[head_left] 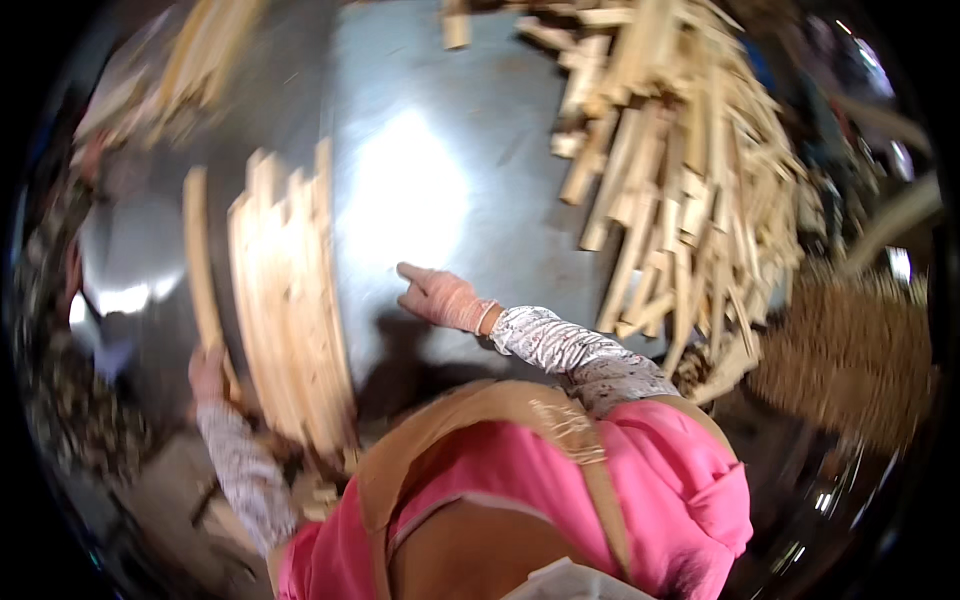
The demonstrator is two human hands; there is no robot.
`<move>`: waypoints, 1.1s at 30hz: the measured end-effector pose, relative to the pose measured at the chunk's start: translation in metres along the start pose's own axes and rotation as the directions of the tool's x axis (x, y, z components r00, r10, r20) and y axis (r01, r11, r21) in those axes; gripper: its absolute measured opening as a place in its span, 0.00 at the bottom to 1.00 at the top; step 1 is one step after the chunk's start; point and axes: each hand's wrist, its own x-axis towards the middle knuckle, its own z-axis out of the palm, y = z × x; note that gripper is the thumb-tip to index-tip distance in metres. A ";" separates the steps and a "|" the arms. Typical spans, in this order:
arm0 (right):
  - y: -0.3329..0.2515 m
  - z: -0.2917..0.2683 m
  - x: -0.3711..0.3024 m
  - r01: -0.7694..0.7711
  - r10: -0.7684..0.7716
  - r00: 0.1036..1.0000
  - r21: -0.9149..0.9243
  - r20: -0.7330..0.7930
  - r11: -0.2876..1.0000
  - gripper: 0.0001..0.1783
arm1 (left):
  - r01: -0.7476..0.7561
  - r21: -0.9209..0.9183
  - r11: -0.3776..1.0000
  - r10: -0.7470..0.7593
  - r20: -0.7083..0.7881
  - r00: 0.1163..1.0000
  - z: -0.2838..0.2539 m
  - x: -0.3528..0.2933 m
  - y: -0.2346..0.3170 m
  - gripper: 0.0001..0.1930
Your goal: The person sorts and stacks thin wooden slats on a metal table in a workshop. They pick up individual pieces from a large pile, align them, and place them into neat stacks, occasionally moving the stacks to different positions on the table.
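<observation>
My left hand (208, 376) is closed around the near end of a narrow wooden strip (202, 255) at the left of the metal table. Just right of that strip lies a bundle of pale wooden strips (288, 300), side by side with uneven far ends. My right hand (443, 298), in a pinkish glove, hovers over the table right of the bundle. Its forefinger is stretched out, the other fingers are partly curled, and nothing shows in it. Both forearms wear patterned sleeves, and the picture is somewhat blurred.
A large loose heap of wooden strips (690, 170) covers the right side of the metal table (500, 200). More strips (208, 50) lie at the far left, and a short piece (455, 25) lies at the far edge. A brown, rough-textured stack (845, 360) stands at the right.
</observation>
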 end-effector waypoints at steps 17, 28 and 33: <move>0.141 -0.431 0.024 0.385 0.700 0.448 0.826 -0.557 0.411 0.40 | -0.426 0.402 0.811 0.508 -0.123 0.852 0.181 0.026 0.116 0.35; 0.067 -0.254 -0.043 -0.028 0.499 0.545 0.580 -0.674 0.814 0.35 | -0.370 -0.240 0.897 0.439 0.569 0.695 0.525 -0.120 0.315 0.45; 0.087 -0.091 -0.121 -0.002 0.044 0.819 0.074 -0.572 0.997 0.24 | -0.379 0.024 0.925 0.194 0.828 0.526 0.536 -0.192 0.277 0.33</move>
